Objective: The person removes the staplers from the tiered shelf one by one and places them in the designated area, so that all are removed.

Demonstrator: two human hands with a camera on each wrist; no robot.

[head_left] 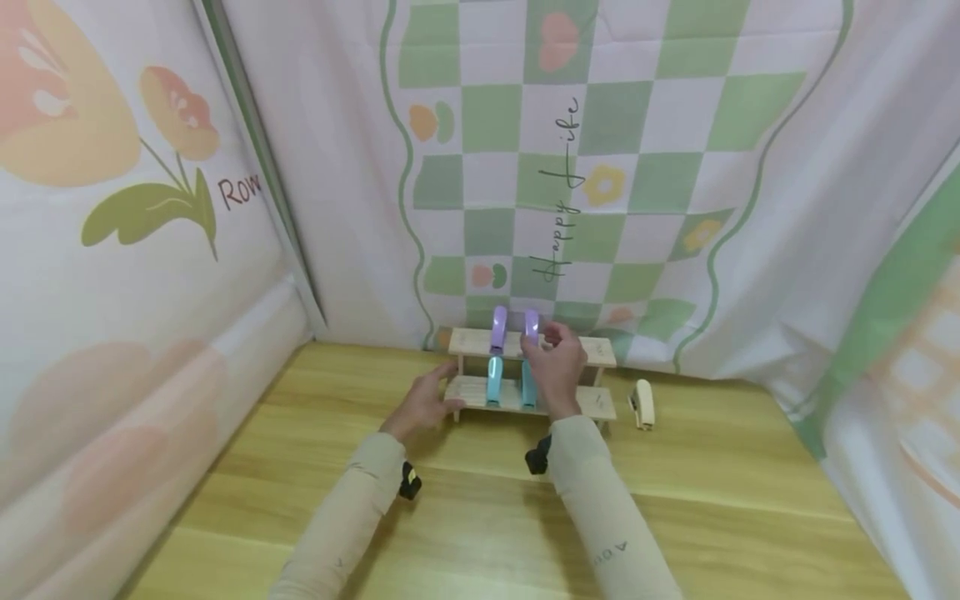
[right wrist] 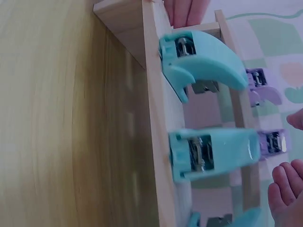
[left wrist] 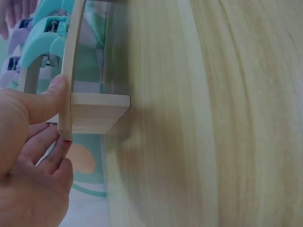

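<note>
A small two-tier wooden shelf [head_left: 476, 390] stands against the back curtain. My left hand [head_left: 426, 406] grips its left end; in the left wrist view the thumb lies on one face of the lower board [left wrist: 71, 56] and fingers touch its other side. Two purple staplers [head_left: 498, 330] stand on the upper tier, teal staplers [head_left: 494, 382] on the lower one. My right hand [head_left: 557, 367] is at the right purple stapler [head_left: 532, 323], thumb and fingers spread apart beside it. The right wrist view shows part of a third teal stapler [right wrist: 244, 219], hidden behind my hand from above.
A cream stapler [head_left: 642, 405] stands on the wood-grain table [head_left: 480, 517] to the right of the shelf. A green-and-white checked curtain [head_left: 551, 183] hangs right behind the shelf. Another printed curtain [head_left: 150, 333] borders the table's left side.
</note>
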